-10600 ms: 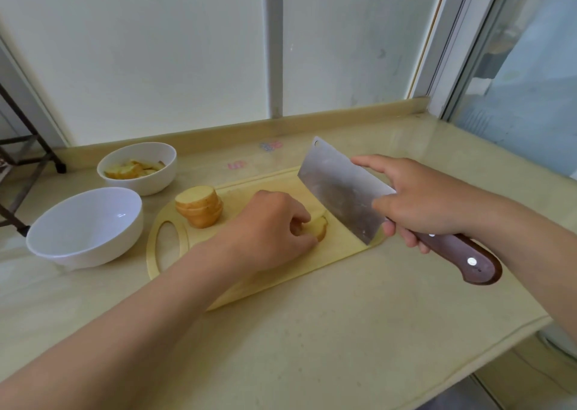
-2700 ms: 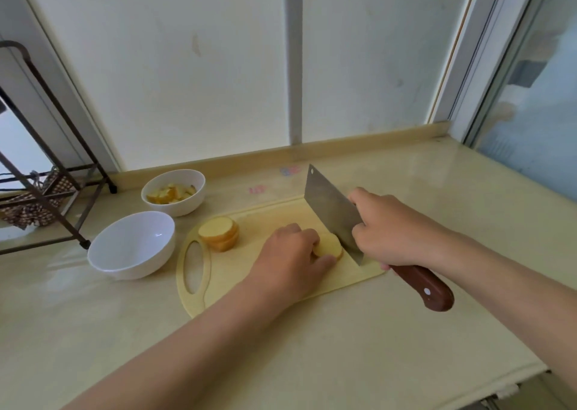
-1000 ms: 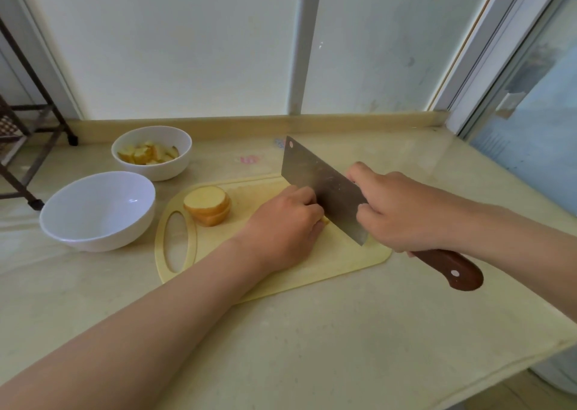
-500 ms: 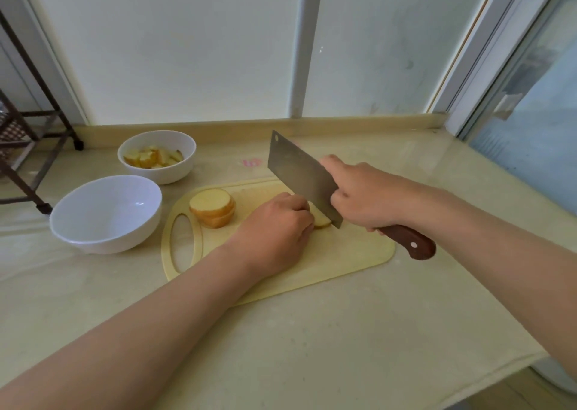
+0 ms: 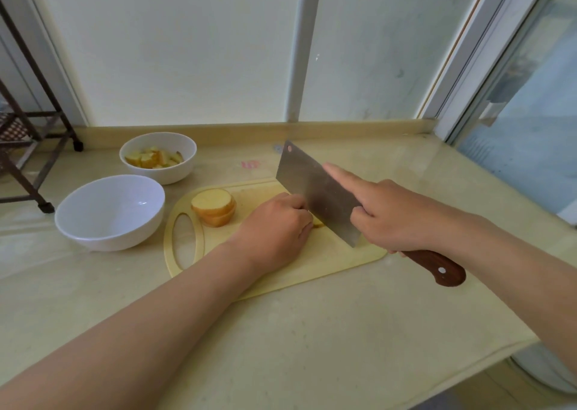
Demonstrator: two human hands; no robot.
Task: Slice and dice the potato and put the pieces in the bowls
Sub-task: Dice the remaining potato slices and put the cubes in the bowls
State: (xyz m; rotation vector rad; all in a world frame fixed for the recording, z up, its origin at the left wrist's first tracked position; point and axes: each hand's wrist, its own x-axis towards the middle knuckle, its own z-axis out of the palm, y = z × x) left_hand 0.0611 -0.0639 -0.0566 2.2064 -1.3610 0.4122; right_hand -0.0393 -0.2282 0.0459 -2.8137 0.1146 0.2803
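A person's left hand (image 5: pixel 274 225) curls knuckles-up over a potato piece (image 5: pixel 318 223) on a pale yellow cutting board (image 5: pixel 312 266). The piece is pinned under the bent fingers, and only a thin yellow edge of it shows at the fingertips. The right hand (image 5: pixel 393 216) is wrapped tight round the brown wooden handle (image 5: pixel 437 266) of a cleaver (image 5: pixel 315 188), its forefinger stretched along the flat of the blade. The blade stands just to the right of the left hand's knuckles, touching or nearly touching them, with its lower edge down at the board beside the held piece.

A stack of round potato slices (image 5: pixel 215 206) sits on the board near the left of the holding hand, beside the board's oval handle slot. Farther left of that hand, off the board, a large white bowl (image 5: pixel 103 238) stands on the beige countertop (image 5: pixel 312 331). Beyond it, a smaller white bowl (image 5: pixel 162 175) holds cut potato pieces (image 5: pixel 153 160). A dark metal rack (image 5: pixel 28 122) stands well apart from both hands, at the far left edge.
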